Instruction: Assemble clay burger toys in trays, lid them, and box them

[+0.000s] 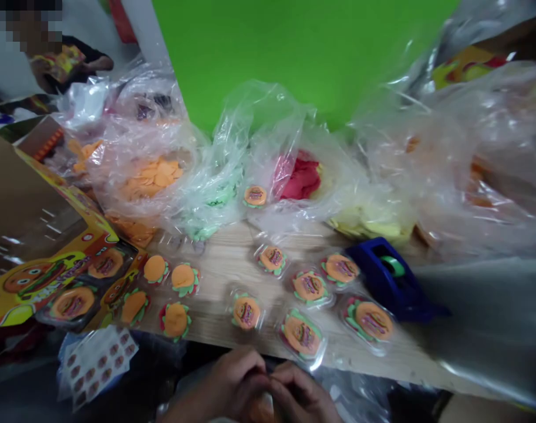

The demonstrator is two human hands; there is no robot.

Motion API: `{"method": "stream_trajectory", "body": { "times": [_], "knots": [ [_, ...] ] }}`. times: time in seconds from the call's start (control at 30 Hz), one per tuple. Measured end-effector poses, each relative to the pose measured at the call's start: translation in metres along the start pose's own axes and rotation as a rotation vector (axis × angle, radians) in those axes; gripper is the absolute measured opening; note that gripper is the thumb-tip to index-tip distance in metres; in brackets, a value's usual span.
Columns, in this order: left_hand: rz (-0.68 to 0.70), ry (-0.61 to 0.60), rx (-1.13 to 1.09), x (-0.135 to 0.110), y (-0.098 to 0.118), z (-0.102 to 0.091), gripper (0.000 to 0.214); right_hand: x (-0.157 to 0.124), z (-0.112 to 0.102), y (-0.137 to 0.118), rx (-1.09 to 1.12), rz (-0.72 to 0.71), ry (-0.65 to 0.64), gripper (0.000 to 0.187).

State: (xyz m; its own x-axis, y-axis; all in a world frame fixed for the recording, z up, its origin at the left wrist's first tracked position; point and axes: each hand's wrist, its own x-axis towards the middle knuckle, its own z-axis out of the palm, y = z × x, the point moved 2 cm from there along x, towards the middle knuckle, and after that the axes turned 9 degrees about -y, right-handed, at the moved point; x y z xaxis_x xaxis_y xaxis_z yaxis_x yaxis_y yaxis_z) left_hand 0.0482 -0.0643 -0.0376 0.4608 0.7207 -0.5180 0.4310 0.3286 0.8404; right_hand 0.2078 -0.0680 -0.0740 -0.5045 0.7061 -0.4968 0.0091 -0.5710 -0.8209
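At the table's front edge my left hand (232,379) and my right hand (303,392) meet, both closed with fingertips together. Below and between them shows a bit of something orange (263,406), mostly covered by the fingers; what they pinch is hidden. Just beyond my right hand lies a toy burger in a clear plastic case (302,335). Another cased burger (246,312) with a printed sticker lies ahead of my left hand. Several more cased burgers (309,285) sit to the right. Several burgers with plain orange tops (176,320) are on the left.
A blue tape dispenser (393,282) stands at right. Clear bags with orange pieces (159,173), red pieces (300,176) and yellow pieces (373,223) line the back, before a green panel (303,53). A printed display box (43,235) and sticker sheets (98,364) are left. Another person (80,64) is far left.
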Motion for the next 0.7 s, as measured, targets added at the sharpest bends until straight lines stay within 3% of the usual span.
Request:
{"method": "stream_trajectory", "body": {
  "times": [0.1, 0.17, 0.27, 0.33, 0.43, 0.5, 0.6, 0.7],
  "knots": [
    [0.028, 0.116, 0.011, 0.001, 0.013, -0.027, 0.027, 0.005, 0.008, -0.02, 0.114, -0.065, 0.188, 0.033],
    [0.01, 0.204, -0.044, -0.003, 0.02, -0.047, 0.023, 0.013, 0.012, -0.042, 0.134, -0.103, 0.24, 0.034],
    [0.006, 0.343, -0.13, -0.012, 0.023, -0.073, 0.022, 0.035, 0.019, -0.078, 0.046, -0.169, 0.171, 0.035],
    [0.027, 0.519, -0.139, -0.016, 0.021, -0.09, 0.022, 0.06, 0.024, -0.102, -0.145, -0.234, 0.105, 0.034],
    [0.074, 0.86, -0.181, -0.021, 0.012, -0.117, 0.019, 0.115, 0.028, -0.131, -0.491, -0.322, 0.028, 0.03],
    [0.121, 0.979, -0.328, -0.021, 0.004, -0.135, 0.021, 0.154, 0.028, -0.143, -0.603, -0.334, -0.005, 0.026],
    [0.23, 0.847, -0.681, -0.008, -0.001, -0.159, 0.021, 0.19, 0.031, -0.161, -0.758, -0.394, 0.019, 0.02],
    [0.261, 0.654, -0.821, 0.015, 0.022, -0.182, 0.025, 0.188, 0.047, -0.187, -0.839, -0.533, 0.104, 0.022]
  ]
}}
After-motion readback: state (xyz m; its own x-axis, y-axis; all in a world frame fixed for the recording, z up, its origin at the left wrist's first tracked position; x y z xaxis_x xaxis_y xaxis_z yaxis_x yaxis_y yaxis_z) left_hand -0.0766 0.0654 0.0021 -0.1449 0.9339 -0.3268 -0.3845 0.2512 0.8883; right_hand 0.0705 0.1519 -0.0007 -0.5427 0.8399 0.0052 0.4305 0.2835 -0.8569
